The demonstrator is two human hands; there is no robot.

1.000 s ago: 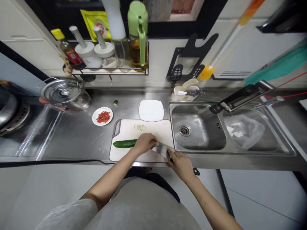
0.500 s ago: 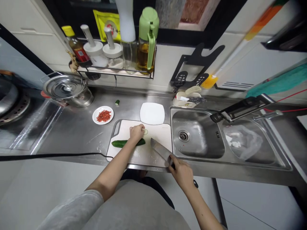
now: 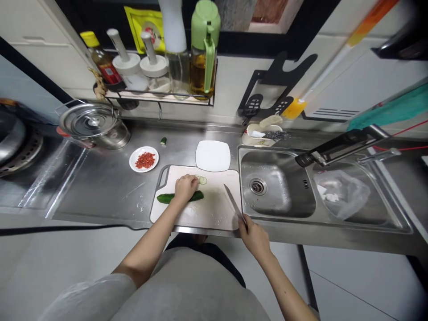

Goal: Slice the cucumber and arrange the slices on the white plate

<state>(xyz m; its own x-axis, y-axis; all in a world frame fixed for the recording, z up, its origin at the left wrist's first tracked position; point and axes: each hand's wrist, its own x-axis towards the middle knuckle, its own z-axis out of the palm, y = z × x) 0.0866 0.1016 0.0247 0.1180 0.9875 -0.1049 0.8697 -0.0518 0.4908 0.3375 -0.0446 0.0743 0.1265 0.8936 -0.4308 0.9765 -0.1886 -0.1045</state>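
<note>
A cutting board lies on the steel counter in front of me. On it rests a green cucumber, partly hidden under my left wrist. My left hand is just above the cucumber, its fingertips pinched together at thin cucumber slices. How many slices the fingers hold is hidden. My right hand grips the handle of a kitchen knife. The blade points away from me over the board's right side, apart from the cucumber. Behind the board stands a white square plate.
A white plate of chopped red pieces sits at the left, near a cucumber end. A lidded pot stands further left. To the right is the sink. Above hangs a shelf of bottles and jars.
My right hand has turned the knife, and its blade has swung right, away from the cucumber. My left hand has shifted slightly left, and more of the slices shows beside its fingertips.
</note>
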